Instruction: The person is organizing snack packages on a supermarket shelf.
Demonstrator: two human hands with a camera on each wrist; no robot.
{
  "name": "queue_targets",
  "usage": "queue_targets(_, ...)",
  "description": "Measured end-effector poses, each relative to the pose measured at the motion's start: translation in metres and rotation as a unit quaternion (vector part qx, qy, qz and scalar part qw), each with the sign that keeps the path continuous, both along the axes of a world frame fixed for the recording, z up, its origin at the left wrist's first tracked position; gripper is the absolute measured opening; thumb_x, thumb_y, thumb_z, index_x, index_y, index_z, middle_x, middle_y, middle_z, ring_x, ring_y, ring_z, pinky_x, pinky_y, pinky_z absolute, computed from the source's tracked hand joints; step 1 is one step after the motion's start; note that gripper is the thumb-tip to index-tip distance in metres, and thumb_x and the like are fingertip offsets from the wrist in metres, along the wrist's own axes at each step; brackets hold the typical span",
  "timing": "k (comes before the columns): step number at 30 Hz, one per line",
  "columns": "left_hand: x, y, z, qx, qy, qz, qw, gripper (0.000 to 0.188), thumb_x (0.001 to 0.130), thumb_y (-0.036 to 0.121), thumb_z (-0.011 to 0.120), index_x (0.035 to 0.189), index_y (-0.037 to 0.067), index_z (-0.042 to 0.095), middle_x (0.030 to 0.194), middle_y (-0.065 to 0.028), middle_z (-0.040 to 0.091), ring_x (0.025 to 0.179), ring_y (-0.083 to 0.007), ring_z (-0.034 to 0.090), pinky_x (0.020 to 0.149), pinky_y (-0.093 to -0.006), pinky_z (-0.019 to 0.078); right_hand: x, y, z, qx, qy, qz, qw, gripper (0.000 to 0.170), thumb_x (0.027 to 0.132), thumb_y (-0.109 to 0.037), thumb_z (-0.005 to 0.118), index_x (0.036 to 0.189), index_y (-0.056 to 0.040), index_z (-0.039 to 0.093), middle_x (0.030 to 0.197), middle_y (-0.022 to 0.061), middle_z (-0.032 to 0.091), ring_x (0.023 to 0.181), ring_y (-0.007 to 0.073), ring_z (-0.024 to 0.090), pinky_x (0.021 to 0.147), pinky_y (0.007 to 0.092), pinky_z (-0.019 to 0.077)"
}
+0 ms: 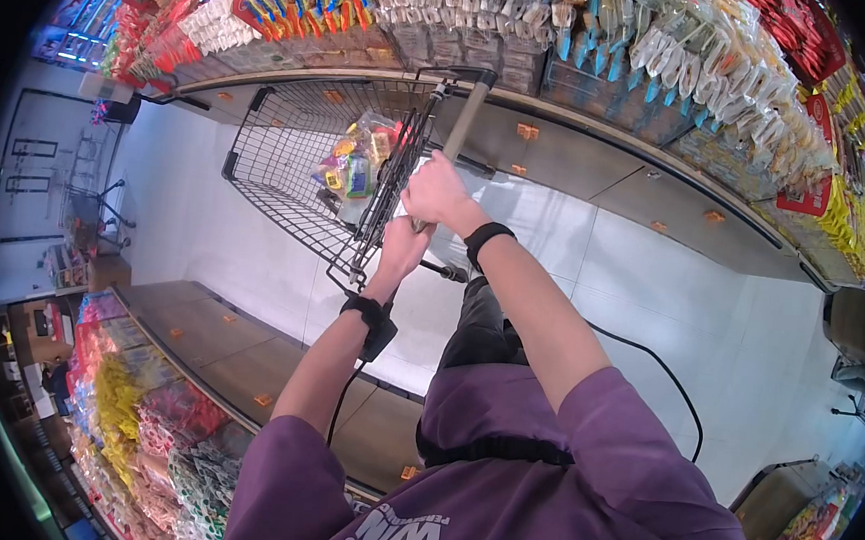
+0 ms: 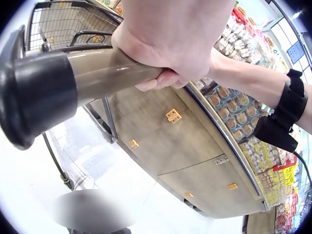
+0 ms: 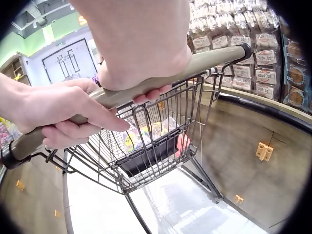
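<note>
Both hands grip the olive-coloured handle (image 1: pixel 470 120) of a dark wire shopping cart (image 1: pixel 286 144). In the right wrist view, my right hand (image 3: pixel 139 48) wraps over the handle (image 3: pixel 209 59), its fingertips showing beneath. My left hand (image 3: pixel 66 114) lies close beside it, fingers curled round the bar. Seen from the left wrist, my left hand (image 2: pixel 170 39) covers part of the handle (image 2: pixel 105 73) near its black end cap (image 2: pixel 46 85). Colourful plastic packages (image 1: pixel 354 169) lie inside the cart. In the head view, the right hand (image 1: pixel 438 190) is nearer the shelf than the left (image 1: pixel 402 248).
Shelves of packaged snacks (image 1: pixel 471 12) above wooden cabinets (image 1: pixel 551 158) run along one side. Another display (image 1: pixel 143 390) stands opposite, with pale floor (image 1: pixel 653 275) between. Another cart (image 1: pixel 85 221) and a doorway (image 3: pixel 70 63) are farther off.
</note>
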State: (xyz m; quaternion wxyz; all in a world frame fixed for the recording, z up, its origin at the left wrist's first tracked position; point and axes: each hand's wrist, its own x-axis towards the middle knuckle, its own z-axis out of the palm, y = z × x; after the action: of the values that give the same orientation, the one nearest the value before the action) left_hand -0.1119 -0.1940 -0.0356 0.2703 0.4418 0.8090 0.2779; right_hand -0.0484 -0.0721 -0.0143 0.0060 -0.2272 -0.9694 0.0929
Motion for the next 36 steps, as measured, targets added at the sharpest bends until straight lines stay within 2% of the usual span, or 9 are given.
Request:
queue_targets(7, 0.003, -0.003, -0.003, 0.006, -0.002, 0.000, 1.000, 0.036, 0.083, 0.026, 0.067, 0.080, -0.010, 0.066, 0.069, -0.0267, 0.065, 0.071, -0.0399, 0.068, 0.066, -0.0459, 0.0500, 0.006, -0.006, 0.002, 0.021, 0.004, -0.010, 1.000, 0.040, 0.087, -0.033, 0.047, 0.072, -0.0089, 0.076, 0.075, 0.0101, 0.072, 0.080, 0.0244, 0.068, 0.093, 0.0391, 0.0393)
queue_targets(10, 0.009, -0.007, 0.000, 0.026, -0.001, -0.004, 1.000, 0.037, 0.083, 0.026, 0.068, 0.082, -0.011, 0.067, 0.072, -0.0285, 0.065, 0.074, -0.0413, 0.068, 0.069, -0.0466, 0.0506, 0.010, -0.009, 0.003, 0.011, 0.011, -0.016, 1.000, 0.040, 0.087, -0.033, 0.048, 0.071, -0.0080, 0.075, 0.075, 0.0108, 0.071, 0.080, 0.0249, 0.067, 0.093, 0.0391, 0.0394)
queue_targets(14, 0.014, -0.015, 0.005, -0.006, -0.015, -0.009, 1.000, 0.039, 0.085, 0.028, 0.068, 0.090, -0.011, 0.067, 0.079, -0.0320, 0.064, 0.081, -0.0440, 0.067, 0.073, -0.0489, 0.0509, 0.021, -0.016, 0.006, -0.014, 0.058, -0.016, 0.998, 0.039, 0.085, -0.032, 0.050, 0.068, -0.0059, 0.074, 0.073, 0.0100, 0.070, 0.079, 0.0242, 0.064, 0.092, 0.0384, 0.0401)
queue_targets(17, 0.018, -0.024, 0.001, -0.006, -0.009, -0.014, 1.000, 0.038, 0.086, 0.028, 0.067, 0.091, -0.010, 0.067, 0.080, -0.0321, 0.065, 0.083, -0.0450, 0.066, 0.074, -0.0493, 0.0506, 0.032, -0.024, -0.015, -0.013, 0.219, -0.006, 0.976, 0.036, 0.084, -0.028, 0.053, 0.065, -0.0044, 0.072, 0.074, 0.0082, 0.070, 0.076, 0.0233, 0.060, 0.091, 0.0383, 0.0409)
queue_targets(18, 0.024, -0.026, 0.009, -0.004, -0.026, -0.021, 0.999, 0.036, 0.086, 0.027, 0.067, 0.091, -0.008, 0.068, 0.081, -0.0313, 0.065, 0.084, -0.0455, 0.065, 0.074, -0.0496, 0.0504, 0.037, -0.028, -0.017, -0.008, 0.282, -0.007, 0.959, 0.031, 0.082, -0.022, 0.055, 0.061, -0.0045, 0.069, 0.069, 0.0055, 0.067, 0.075, 0.0236, 0.056, 0.090, 0.0380, 0.0416)
queue_targets(22, 0.030, -0.038, 0.012, 0.003, -0.062, -0.028, 0.998, 0.031, 0.086, 0.026, 0.066, 0.089, -0.005, 0.069, 0.080, -0.0301, 0.065, 0.084, -0.0455, 0.064, 0.075, -0.0497, 0.0501, 0.045, -0.042, -0.019, 0.014, 0.378, 0.000, 0.926, 0.025, 0.077, -0.017, 0.057, 0.055, -0.0061, 0.062, 0.060, 0.0049, 0.059, 0.075, 0.0237, 0.055, 0.089, 0.0376, 0.0424)
queue_targets(31, 0.051, -0.053, 0.020, 0.027, -0.055, -0.040, 0.997, 0.030, 0.085, 0.025, 0.064, 0.086, -0.004, 0.068, 0.080, -0.0289, 0.065, 0.082, -0.0461, 0.064, 0.074, -0.0507, 0.0500, 0.068, -0.059, -0.008, 0.040, 0.346, -0.005, 0.937, 0.021, 0.075, -0.016, 0.057, 0.058, -0.0053, 0.062, 0.063, 0.0053, 0.060, 0.078, 0.0239, 0.055, 0.090, 0.0385, 0.0427)
queue_targets(36, 0.061, -0.055, 0.020, 0.038, -0.036, -0.034, 0.998, 0.030, 0.085, 0.024, 0.065, 0.088, -0.005, 0.067, 0.082, -0.0289, 0.066, 0.083, -0.0453, 0.064, 0.074, -0.0511, 0.0504, 0.077, -0.062, -0.008, 0.052, 0.363, -0.016, 0.930, 0.019, 0.075, -0.016, 0.056, 0.061, -0.0044, 0.064, 0.067, 0.0064, 0.060, 0.081, 0.0250, 0.055, 0.095, 0.0394, 0.0421)
